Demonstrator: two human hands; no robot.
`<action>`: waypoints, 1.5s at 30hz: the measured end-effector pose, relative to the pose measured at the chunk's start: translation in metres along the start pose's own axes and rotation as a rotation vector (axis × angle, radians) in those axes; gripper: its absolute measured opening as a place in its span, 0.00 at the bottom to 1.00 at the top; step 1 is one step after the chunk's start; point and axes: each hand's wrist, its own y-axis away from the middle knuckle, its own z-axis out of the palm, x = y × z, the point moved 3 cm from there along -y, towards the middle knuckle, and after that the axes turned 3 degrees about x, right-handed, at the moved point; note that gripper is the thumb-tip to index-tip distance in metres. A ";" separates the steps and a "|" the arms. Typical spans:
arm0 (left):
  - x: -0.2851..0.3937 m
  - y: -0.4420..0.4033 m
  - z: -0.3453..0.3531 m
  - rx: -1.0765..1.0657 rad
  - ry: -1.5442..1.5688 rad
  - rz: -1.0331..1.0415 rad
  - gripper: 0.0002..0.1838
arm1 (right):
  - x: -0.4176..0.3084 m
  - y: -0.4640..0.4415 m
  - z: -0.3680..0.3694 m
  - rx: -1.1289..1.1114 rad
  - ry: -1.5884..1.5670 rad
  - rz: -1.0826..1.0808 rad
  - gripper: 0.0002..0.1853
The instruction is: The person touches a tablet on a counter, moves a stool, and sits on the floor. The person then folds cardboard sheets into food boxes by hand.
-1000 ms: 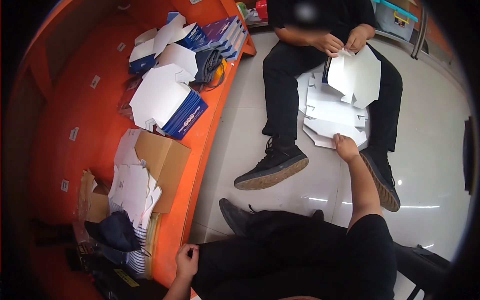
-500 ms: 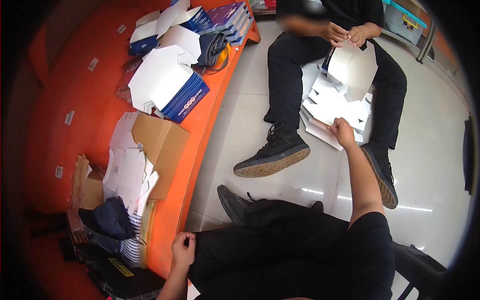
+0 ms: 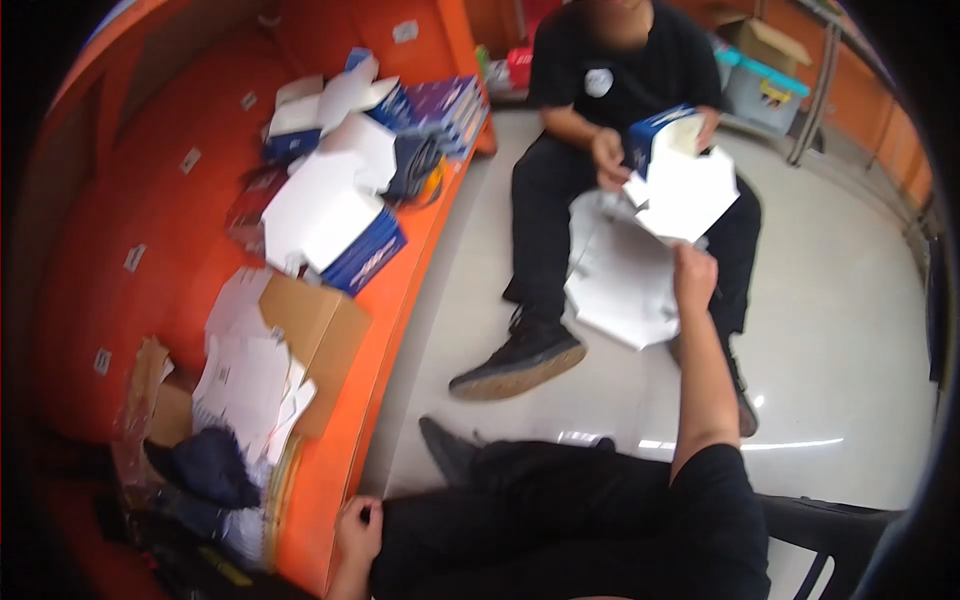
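My right hand reaches forward with its fingers closed on the edge of a white cardboard sheet, between the co-worker's legs. Blur hides exactly which edge is pinched. Just above it, the co-worker's hands hold a partly folded blue-and-white box with its white flaps spread. My left hand is curled beside my leg at the edge of the orange shelf, with nothing visible in it.
On the shelf are nested blue-and-white boxes, a brown carton, white cardboard pieces and a dark cloth item. A co-worker sits opposite. A lidded bin stands behind, a black chair lower right.
The view has tilted up. The co-worker has raised and turned the box, and its blue side now shows. My right hand has shifted at the white sheets; my left hand stays curled.
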 end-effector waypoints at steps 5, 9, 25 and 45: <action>-0.017 -0.003 0.014 0.013 0.157 0.041 0.12 | -0.040 -0.047 -0.108 0.136 0.011 -0.213 0.06; 0.065 -0.030 0.012 0.007 0.143 0.321 0.33 | -0.093 -0.068 -0.237 -0.017 -0.146 -0.372 0.05; 0.107 -0.019 -0.044 0.036 1.168 -0.007 0.12 | -0.266 0.014 -0.290 -0.162 -0.919 -0.312 0.32; 0.156 0.013 -0.008 -0.182 1.353 0.167 0.14 | -0.296 0.122 -0.248 -1.152 -1.870 0.046 0.29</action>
